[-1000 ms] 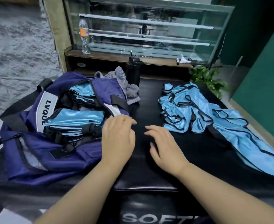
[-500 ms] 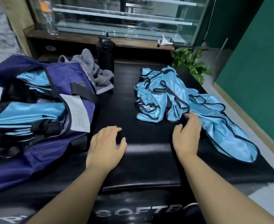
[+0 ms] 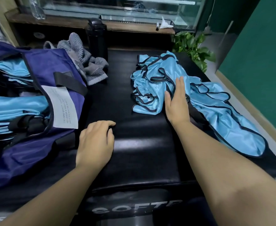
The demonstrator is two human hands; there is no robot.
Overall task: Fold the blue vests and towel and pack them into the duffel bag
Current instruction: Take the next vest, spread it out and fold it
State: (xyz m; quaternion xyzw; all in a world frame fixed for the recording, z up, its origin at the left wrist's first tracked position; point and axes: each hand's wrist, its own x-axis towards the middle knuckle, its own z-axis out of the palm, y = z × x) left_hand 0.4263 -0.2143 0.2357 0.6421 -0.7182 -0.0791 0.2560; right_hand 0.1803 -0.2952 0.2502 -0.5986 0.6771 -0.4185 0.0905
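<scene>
A heap of light blue vests (image 3: 204, 103) with black trim lies crumpled on the right of the black padded mat (image 3: 134, 103). My right hand (image 3: 177, 101) lies flat on that heap with straight fingers. My left hand (image 3: 95, 142) rests on the bare mat, fingers loosely bent, holding nothing. The purple duffel bag (image 3: 41, 144) sits open at the left with folded blue vests (image 3: 16, 106) inside. A grey striped towel (image 3: 85, 62) lies bunched behind the bag.
A black bottle (image 3: 97, 38) stands at the mat's far edge beside the towel. Behind it runs a wooden shelf under a glass case (image 3: 117, 7). A green plant (image 3: 192, 48) sits at the far right corner, with floor and a green wall beyond.
My right hand has moved forward from the mat onto the vest heap. My left hand has left the bag and rests on the mat. The view has shifted right.
</scene>
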